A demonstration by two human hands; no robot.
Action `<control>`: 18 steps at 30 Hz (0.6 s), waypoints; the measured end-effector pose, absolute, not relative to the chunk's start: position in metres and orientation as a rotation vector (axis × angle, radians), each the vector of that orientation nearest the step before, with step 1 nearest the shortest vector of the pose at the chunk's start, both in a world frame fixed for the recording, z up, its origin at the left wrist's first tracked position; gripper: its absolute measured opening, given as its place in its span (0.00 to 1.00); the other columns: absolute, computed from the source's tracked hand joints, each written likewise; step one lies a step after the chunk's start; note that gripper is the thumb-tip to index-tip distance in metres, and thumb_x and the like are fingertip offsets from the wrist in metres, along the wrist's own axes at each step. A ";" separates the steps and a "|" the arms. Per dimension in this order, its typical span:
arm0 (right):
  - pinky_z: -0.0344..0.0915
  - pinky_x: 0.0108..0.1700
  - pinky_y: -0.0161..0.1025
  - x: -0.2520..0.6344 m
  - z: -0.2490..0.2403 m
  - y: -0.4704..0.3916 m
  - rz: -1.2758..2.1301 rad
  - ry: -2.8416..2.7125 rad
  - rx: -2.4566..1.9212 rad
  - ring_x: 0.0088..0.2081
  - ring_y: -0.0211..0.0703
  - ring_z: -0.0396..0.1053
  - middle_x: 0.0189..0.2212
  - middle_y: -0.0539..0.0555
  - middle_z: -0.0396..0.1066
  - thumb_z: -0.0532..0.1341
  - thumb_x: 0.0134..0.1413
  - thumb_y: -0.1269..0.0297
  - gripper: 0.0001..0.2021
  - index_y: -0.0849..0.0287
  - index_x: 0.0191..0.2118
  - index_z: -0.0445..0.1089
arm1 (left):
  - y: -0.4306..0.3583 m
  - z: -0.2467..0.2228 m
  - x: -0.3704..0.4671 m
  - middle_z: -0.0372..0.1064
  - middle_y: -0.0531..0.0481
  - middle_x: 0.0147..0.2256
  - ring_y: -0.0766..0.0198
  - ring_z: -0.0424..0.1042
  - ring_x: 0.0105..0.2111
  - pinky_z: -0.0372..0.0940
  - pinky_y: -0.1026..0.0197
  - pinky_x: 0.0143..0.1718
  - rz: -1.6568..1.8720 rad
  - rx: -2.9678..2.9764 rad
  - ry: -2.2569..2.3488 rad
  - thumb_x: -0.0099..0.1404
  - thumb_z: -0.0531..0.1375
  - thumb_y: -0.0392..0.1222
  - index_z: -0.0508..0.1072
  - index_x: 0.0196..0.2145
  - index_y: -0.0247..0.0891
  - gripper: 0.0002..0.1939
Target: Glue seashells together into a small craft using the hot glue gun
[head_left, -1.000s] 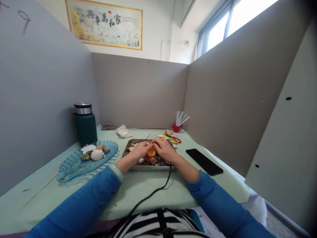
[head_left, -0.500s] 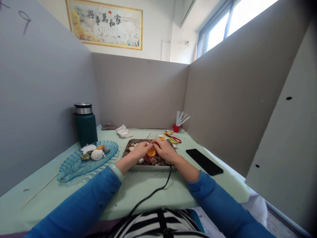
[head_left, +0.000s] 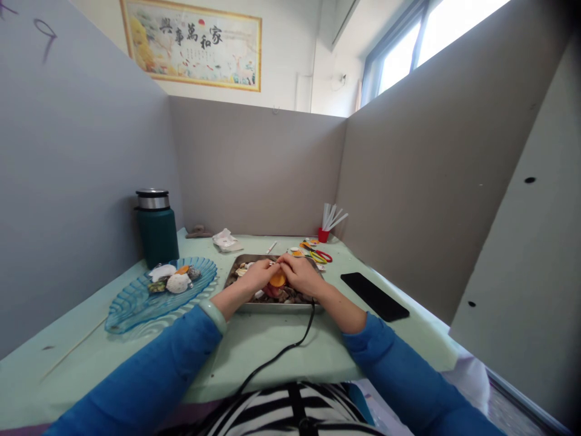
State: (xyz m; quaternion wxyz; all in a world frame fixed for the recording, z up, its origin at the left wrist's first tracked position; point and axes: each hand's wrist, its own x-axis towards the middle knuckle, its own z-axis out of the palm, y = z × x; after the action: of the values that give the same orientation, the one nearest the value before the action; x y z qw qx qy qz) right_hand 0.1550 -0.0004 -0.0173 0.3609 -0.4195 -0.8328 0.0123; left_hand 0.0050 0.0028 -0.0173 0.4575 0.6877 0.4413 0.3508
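Observation:
Over a metal tray [head_left: 276, 309] of shells and stones, my left hand [head_left: 258, 276] and my right hand [head_left: 298, 274] meet at the fingertips. Both are closed around an orange shell [head_left: 278, 278], which shows between them. Most of my fingertips are hidden behind the backs of the hands. Below the orange shell lies a reddish piece [head_left: 272, 292], too small to name. A black cord [head_left: 290, 346] runs from under my right wrist toward my lap; its far end is hidden.
To the left, a blue glass dish [head_left: 136, 309] holds several shells, with a green flask [head_left: 157, 236] behind it and a thin stick [head_left: 75, 348] in front. On the right lie a black phone [head_left: 374, 295] and scissors [head_left: 318, 254]. A red cup [head_left: 323, 235] holds white sticks.

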 end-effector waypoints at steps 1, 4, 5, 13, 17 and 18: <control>0.57 0.33 0.32 0.155 -0.017 0.000 0.029 -2.144 -1.080 0.30 0.38 0.66 0.28 0.52 0.71 0.50 0.57 0.68 0.09 0.59 0.37 0.67 | 0.003 -0.017 0.005 0.67 0.50 0.17 0.63 0.68 0.15 0.66 0.61 0.19 0.869 1.697 1.084 0.62 0.49 0.44 0.63 0.29 0.35 0.10; 0.56 0.33 0.31 0.156 -0.018 0.001 0.030 -2.135 -1.079 0.30 0.37 0.66 0.28 0.52 0.70 0.50 0.58 0.68 0.10 0.59 0.37 0.67 | 0.002 -0.017 0.005 0.68 0.49 0.17 0.63 0.69 0.15 0.66 0.62 0.19 0.883 1.696 1.079 0.62 0.50 0.44 0.63 0.29 0.34 0.10; 0.56 0.33 0.31 0.156 -0.019 0.001 0.032 -2.132 -1.080 0.29 0.37 0.65 0.28 0.51 0.70 0.50 0.58 0.68 0.10 0.59 0.37 0.67 | 0.002 -0.017 0.005 0.68 0.49 0.17 0.63 0.69 0.15 0.66 0.62 0.19 0.886 1.695 1.076 0.62 0.50 0.45 0.63 0.29 0.34 0.11; 0.56 0.33 0.32 0.156 -0.017 0.000 0.028 -2.121 -1.076 0.30 0.38 0.66 0.28 0.52 0.70 0.50 0.57 0.68 0.09 0.58 0.37 0.67 | -0.003 -0.013 0.006 0.68 0.50 0.19 0.65 0.68 0.16 0.66 0.64 0.20 0.890 1.631 1.065 0.60 0.53 0.46 0.63 0.30 0.34 0.11; 0.56 0.33 0.32 0.156 -0.018 0.000 0.052 -2.115 -1.063 0.29 0.37 0.65 0.27 0.51 0.70 0.50 0.58 0.68 0.10 0.58 0.37 0.67 | -0.003 -0.012 0.005 0.68 0.50 0.20 0.65 0.69 0.16 0.66 0.63 0.21 0.897 1.613 1.072 0.60 0.54 0.47 0.63 0.31 0.34 0.11; 0.56 0.33 0.32 0.156 -0.019 0.001 0.054 -2.115 -1.059 0.28 0.37 0.65 0.26 0.51 0.70 0.50 0.58 0.68 0.10 0.58 0.37 0.67 | -0.003 -0.012 0.004 0.69 0.50 0.20 0.65 0.69 0.16 0.66 0.62 0.21 0.899 1.609 1.067 0.60 0.54 0.47 0.64 0.31 0.34 0.11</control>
State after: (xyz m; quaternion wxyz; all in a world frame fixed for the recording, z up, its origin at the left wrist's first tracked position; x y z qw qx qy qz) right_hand 0.1560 0.0006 -0.0187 0.3781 -0.4145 -0.8275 0.0211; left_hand 0.0043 -0.0031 -0.0120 0.4849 0.6608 0.4381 0.3691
